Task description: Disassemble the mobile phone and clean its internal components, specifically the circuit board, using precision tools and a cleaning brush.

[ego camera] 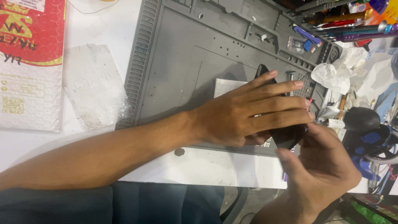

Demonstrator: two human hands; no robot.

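A black smartphone (pixel 286 135) is being held over the grey repair mat (pixel 186 54), toward 3 o'clock of the view. The left hand (pixel 244 112) is being laid flat across the phone, fingers stretched out & pressing on it, palm down, not clenched. The phone's lower end is being gripped by the right hand (pixel 325 166) from 5 o'clock, thumb & fingers closed on its edge. A white pad (pixel 226 87) is partly showing under the left hand. At 9 o'clock a clear plastic bag (pixel 93 85) is lying on the white bench (pixel 199 168), w/ a red-and-white padded mailer (pixel 31 62) beside it. At 1–2 o'clock, screwdrivers (pixel 344 23) & crumpled tissue (pixel 333 74) are being kept.
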